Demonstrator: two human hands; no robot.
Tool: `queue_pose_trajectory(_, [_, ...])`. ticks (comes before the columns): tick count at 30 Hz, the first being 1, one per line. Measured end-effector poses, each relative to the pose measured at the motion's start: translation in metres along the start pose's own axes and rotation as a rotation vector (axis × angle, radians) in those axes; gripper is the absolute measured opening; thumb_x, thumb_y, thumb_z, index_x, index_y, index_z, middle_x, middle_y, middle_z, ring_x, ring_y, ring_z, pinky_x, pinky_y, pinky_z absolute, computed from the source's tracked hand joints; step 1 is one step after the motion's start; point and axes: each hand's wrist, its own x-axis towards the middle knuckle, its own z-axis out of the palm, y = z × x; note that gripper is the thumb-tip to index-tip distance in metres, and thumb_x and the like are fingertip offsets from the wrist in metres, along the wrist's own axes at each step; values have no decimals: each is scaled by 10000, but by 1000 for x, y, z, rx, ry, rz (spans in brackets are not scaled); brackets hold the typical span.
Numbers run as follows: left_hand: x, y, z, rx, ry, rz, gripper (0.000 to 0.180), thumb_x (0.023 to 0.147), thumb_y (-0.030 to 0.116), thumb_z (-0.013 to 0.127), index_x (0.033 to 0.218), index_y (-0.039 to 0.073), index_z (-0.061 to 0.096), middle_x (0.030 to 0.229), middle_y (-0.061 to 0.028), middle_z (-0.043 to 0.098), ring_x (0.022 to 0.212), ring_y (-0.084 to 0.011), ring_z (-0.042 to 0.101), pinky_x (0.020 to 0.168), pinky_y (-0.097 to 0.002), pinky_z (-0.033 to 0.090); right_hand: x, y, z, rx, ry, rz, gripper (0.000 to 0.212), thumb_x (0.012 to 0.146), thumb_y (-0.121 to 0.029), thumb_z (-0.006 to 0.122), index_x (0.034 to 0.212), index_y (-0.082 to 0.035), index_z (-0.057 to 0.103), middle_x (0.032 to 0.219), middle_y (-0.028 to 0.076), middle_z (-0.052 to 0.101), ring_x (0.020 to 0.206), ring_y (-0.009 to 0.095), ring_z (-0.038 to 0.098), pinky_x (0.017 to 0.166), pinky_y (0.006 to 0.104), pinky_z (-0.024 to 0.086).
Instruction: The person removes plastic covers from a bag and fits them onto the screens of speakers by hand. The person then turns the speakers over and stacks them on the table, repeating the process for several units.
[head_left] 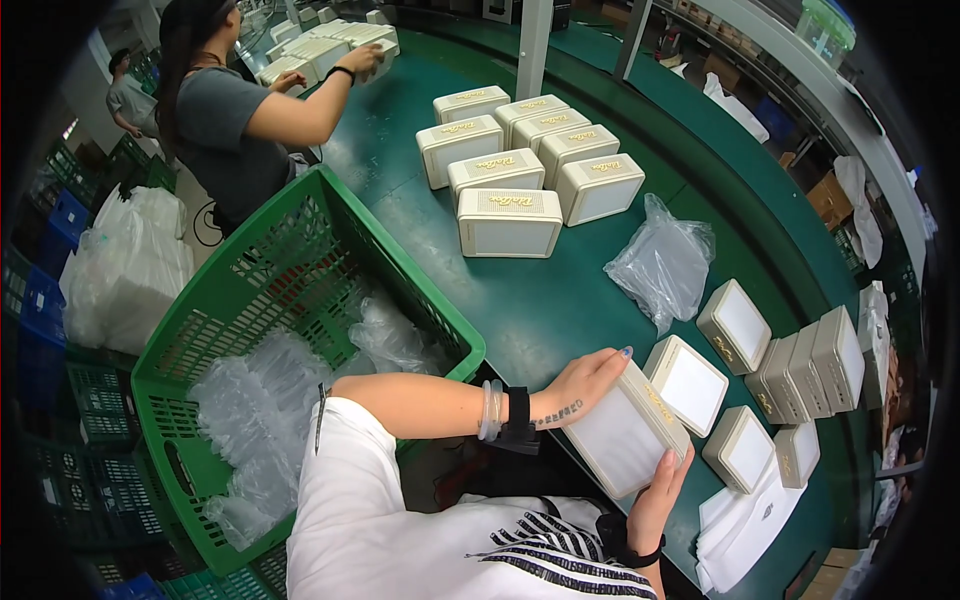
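Between my two hands is a cream rectangular box-shaped unit (622, 440) with rounded corners, a pale front panel and gold lettering along one side. It is tilted at the near edge of the green table. My left hand (582, 388) grips its upper left edge, fingers reaching over the top. At its lower right corner, my right hand (660, 488) holds it with the thumb on the side. Just beyond lies another cream unit (686, 386), its white panel facing up. A clear plastic bag (664, 262) rests crumpled farther back on the table.
Several similar units (510, 224) stand grouped at the table's far middle; a row of units (812, 368) is at the right. White bags (745, 525) lie near right. A green crate (170, 330) with clear bags is at my left. A co-worker (215, 110) stands beyond it.
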Motion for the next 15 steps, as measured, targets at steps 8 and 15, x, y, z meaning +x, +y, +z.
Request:
queue_pose_trajectory(8, [2,-5,0,-22,-2,-32,479,1017,445,354,943,14,550,879,-27,565,836,-100,497,797,-265,422,1,2,-1,17,-10,17,480,1018,-314,411,1351,23,328,1261,150,465,1152,206,423,1030,316,294])
queue_pose_trajectory(15, [5,-12,2,-44,63,16,538,994,492,367,894,-5,547,822,-80,585,785,-140,530,750,-289,436,4,4,0,30,-9,34,482,1020,-319,413,1356,16,328,1261,148,466,1158,202,419,1034,319,289])
